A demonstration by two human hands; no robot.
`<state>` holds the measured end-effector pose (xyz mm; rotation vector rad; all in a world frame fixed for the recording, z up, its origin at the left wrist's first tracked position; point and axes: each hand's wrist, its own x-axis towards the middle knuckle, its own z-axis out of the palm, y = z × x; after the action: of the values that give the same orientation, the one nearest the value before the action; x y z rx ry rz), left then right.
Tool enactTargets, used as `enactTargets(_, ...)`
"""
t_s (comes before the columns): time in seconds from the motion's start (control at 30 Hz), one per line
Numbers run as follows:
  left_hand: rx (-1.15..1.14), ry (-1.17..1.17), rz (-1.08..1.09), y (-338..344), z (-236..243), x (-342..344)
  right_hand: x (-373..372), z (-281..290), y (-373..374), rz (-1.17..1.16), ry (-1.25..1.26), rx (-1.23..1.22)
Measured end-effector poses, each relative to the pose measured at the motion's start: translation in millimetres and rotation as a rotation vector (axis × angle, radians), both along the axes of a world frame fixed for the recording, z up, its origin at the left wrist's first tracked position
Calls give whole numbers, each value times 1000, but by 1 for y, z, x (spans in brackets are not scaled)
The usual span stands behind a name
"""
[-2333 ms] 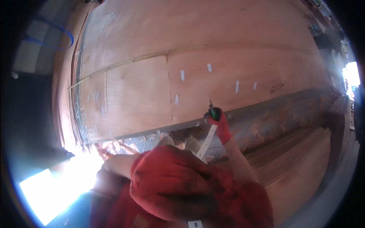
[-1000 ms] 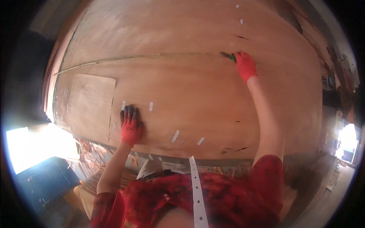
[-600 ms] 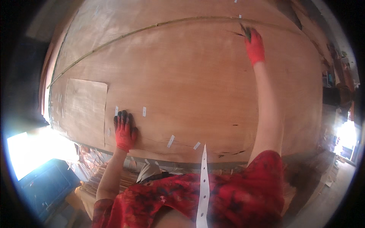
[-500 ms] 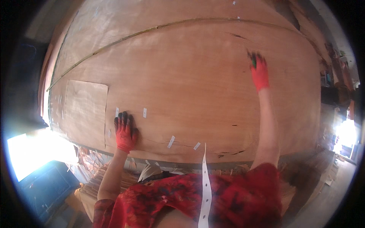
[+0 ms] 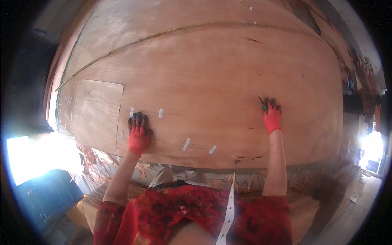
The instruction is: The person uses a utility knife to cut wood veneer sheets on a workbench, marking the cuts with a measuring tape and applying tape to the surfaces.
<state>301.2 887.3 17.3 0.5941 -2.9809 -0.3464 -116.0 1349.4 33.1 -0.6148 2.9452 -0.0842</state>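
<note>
A wide sheet of reddish-brown wood veneer (image 5: 196, 94) lies before me. Flat on its near left part, my left hand (image 5: 139, 132) wears a red glove with dark fingers, which are spread beside short white tape pieces (image 5: 160, 113). My right hand (image 5: 271, 116), gloved alike, rests over the right part, its fingers closed round a small green-handled tool (image 5: 265, 108) with a thin dark tip; its exact kind is not clear. Dark splits (image 5: 249, 158) mark the veneer near its front edge. A white strip of tape with holes (image 5: 229, 212) hangs in front of my red shirt.
A long thin bamboo-like stick (image 5: 141, 40) bows across the far part of the sheet. On the left lies a separate rectangular veneer piece (image 5: 99, 102). Veneer scraps (image 5: 96, 161) crowd below the front edge, near a blue box (image 5: 51, 200) at lower left.
My right hand has come nearer to me with the green-handled tool. The left hand stays flat at about the same spot, and the view has shifted slightly.
</note>
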Motion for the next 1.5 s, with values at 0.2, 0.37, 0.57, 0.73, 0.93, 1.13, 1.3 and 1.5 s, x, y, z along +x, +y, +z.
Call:
enactTargets(0.2, 63, -61, -25, -8, 16, -3, -4, 19, 8, 55, 5, 0)
enactTargets(0.37, 102, -40, 99, -55, 55, 12, 9, 22, 5, 97, 38, 69)
enactTargets(0.57, 33, 553, 1088, -209, 36, 91, -23, 53, -89, 13, 176, 10)
enactTargets(0.73, 1892, 985, 1597, -295, 52, 10, -52, 85, -275, 224, 167, -207)
enactTargets(0.93, 1936, 750, 1143, -250, -55, 167, 125, 59, -310, 374, 66, -101)
enactTargets(1.13, 2040, 512, 653, -273, -72, 239, 177, 71, -356, 500, 142, -262)
enactTargets(1.3, 1867, 876, 1072, -261, -44, 231, 176, 46, -338, 473, 121, -82)
enactTargets(1.5, 1956, 1126, 976, -243, -42, 337, 191, 45, -354, 372, 2, 38)
